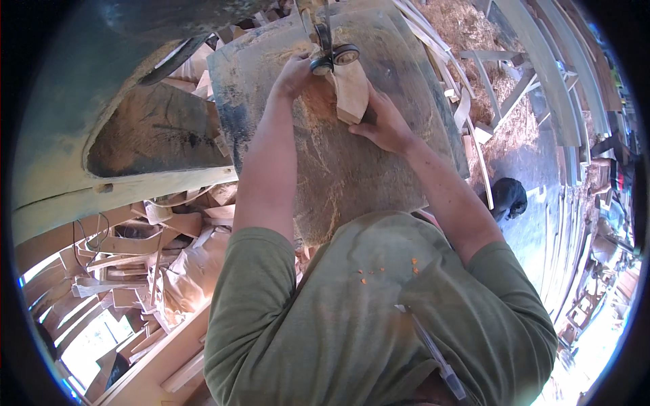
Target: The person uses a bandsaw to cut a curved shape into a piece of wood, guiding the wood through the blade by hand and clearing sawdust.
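Observation:
A pale block of wood (pixel 353 95) with an angled near end lies on the dusty saw table (pixel 338 183), right under the blade guide. My right hand (pixel 386 125) is closed on the block's right side, thumb at its near end. On the other side, my left hand (pixel 294 76) is closed against the block's far left part, its fingertips partly hidden by the guide. Two dark-rimmed guide wheels (pixel 346 54) sit above the block, close to both hands. The cutting line itself is hidden by the guide and the wood.
The large pale machine frame (pixel 61 196) curves along the left. Wood offcuts (pixel 128 257) are heaped below it. Long boards (pixel 542 68) and sawdust (pixel 467 34) lie at the right, with a black rounded object (pixel 509 197) on the floor. A pen (pixel 440 358) hangs on my shirt.

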Action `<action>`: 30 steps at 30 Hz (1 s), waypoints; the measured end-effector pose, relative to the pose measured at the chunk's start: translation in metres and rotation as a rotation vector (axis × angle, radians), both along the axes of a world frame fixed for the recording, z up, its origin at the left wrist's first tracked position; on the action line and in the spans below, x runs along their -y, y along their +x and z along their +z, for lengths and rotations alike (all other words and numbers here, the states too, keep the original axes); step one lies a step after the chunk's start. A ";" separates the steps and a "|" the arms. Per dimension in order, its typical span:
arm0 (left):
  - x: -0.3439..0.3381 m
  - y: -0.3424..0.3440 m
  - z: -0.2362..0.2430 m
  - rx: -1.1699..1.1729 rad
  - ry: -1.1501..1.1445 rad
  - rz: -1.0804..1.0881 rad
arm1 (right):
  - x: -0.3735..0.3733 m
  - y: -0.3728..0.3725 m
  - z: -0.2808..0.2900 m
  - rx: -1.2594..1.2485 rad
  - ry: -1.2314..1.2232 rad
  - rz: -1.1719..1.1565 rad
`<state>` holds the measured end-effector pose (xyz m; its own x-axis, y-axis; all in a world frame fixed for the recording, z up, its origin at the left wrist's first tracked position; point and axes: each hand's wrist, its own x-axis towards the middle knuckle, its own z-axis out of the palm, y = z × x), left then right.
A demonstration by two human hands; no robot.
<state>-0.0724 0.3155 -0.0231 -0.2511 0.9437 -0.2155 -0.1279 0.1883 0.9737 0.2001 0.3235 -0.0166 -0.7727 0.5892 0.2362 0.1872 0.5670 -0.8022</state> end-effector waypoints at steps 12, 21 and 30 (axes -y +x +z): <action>-0.027 -0.026 -0.066 -0.107 0.175 -0.087 | -0.006 0.003 0.002 0.081 -0.205 0.002; -0.016 -0.020 -0.045 0.053 0.030 -0.019 | -0.006 0.001 0.002 0.085 -0.146 0.025; -0.017 -0.018 -0.047 0.106 0.090 -0.002 | -0.005 0.002 0.013 0.075 -0.173 0.043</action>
<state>-0.0907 0.3327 -0.0705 -0.2299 0.9607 -0.1557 -0.2310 0.1015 0.9676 0.2017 0.3289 -0.0032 -0.8099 0.5818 0.0749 0.2285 0.4304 -0.8732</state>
